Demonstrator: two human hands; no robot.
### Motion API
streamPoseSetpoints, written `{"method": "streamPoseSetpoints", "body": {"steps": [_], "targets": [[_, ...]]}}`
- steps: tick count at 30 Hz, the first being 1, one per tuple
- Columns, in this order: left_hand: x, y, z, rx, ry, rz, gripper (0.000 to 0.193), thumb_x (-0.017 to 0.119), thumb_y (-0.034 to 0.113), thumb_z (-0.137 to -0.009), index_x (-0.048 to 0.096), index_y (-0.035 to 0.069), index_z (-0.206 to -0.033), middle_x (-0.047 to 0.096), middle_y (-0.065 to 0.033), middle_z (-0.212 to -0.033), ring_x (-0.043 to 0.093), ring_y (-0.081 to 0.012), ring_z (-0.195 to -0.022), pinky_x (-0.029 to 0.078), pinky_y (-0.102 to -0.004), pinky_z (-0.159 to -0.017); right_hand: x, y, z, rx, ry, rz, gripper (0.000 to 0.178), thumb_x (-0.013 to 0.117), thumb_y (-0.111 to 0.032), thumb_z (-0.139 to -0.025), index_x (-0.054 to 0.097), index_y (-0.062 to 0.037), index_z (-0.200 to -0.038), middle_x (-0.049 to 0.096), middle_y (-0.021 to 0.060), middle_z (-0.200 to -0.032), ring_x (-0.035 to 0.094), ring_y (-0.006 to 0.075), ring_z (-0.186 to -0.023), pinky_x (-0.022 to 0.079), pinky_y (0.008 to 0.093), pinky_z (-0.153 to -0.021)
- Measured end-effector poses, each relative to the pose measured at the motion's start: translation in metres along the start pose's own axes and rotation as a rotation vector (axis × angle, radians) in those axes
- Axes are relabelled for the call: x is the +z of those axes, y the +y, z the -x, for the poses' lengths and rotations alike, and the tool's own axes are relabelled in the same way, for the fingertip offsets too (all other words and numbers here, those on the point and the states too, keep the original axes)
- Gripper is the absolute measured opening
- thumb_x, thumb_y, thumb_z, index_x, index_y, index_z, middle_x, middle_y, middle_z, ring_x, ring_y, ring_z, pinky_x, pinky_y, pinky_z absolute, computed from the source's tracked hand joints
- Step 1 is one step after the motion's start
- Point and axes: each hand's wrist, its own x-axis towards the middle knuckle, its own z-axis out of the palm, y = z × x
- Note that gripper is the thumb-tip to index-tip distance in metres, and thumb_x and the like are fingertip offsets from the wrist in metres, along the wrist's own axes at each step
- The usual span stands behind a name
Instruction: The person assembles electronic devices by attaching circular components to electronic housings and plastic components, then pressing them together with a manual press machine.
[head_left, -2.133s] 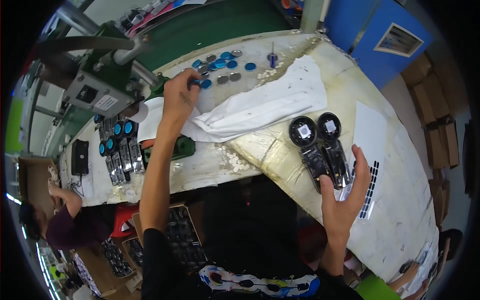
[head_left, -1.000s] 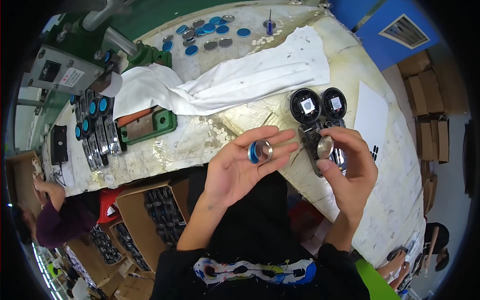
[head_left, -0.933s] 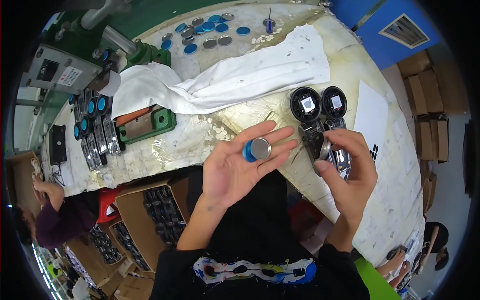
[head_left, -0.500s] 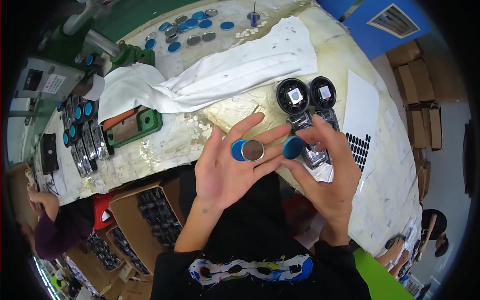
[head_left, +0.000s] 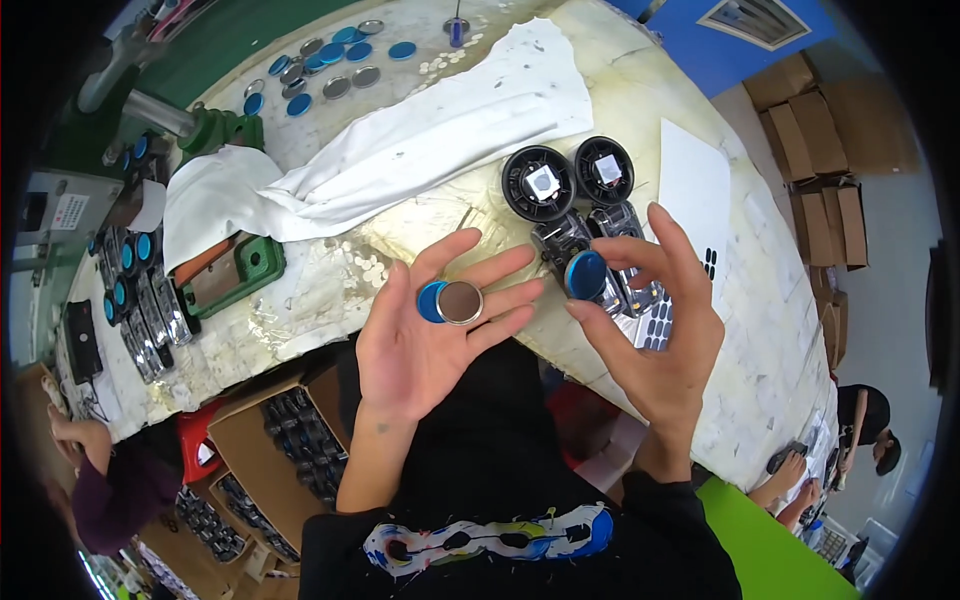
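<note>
My left hand [head_left: 420, 335] is palm up with its fingers spread. Two round discs rest on it, overlapping: a blue disc [head_left: 430, 302] partly covered by a brown-faced disc with a silver rim [head_left: 460, 302]. Across from it, my right hand [head_left: 655, 325] pinches another blue disc [head_left: 586, 274] on edge between thumb and fingers. Just beyond that hand are two black round housings [head_left: 539, 183] with white square labels, and clear-and-black plastic parts [head_left: 562, 238] lie below them.
A white cloth [head_left: 430, 125] stretches over the table toward a green metal press [head_left: 215, 130]. Several blue and silver discs [head_left: 330, 55] lie at the back. A white sheet [head_left: 693, 180] with black oval stickers lies right. Another person's hands [head_left: 790, 485] are at the far right.
The view has shifted, so the table things appear further left. My left hand still carries its two discs, and my right hand keeps its pinch on the blue disc, now farther from the left.
</note>
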Motion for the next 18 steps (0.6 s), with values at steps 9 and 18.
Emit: {"method": "streamPoseSetpoints", "body": {"steps": [9, 18], "targets": [[0.003, 0.001, -0.002, -0.01, -0.016, -0.088, 0.057, 0.037, 0.022, -0.098, 0.033, 0.005, -0.152, 0.021, -0.0403, -0.154, 0.033, -0.0525, -0.141, 0.033, -0.0549, -0.116, -0.007, 0.001, -0.002, -0.103, -0.032, 0.148, 0.083, 0.091, -0.006, -0.066, 0.05, -0.0037, -0.138, 0.073, 0.009, -0.099, 0.069, 0.0173, -0.087, 0.05, 0.0279, -0.074], [0.001, 0.007, 0.01, 0.018, 0.101, -0.048, 0.057, 0.051, 0.01, -0.086, 0.041, 0.003, -0.142, 0.034, -0.0372, -0.15, 0.04, -0.0501, -0.138, 0.032, -0.0529, -0.117, -0.002, -0.004, 0.001, -0.032, -0.027, 0.112, 0.072, 0.088, -0.005, -0.068, 0.058, -0.0042, -0.133, 0.07, 0.0078, -0.091, 0.067, 0.0207, -0.081, 0.053, 0.031, -0.071]]}}
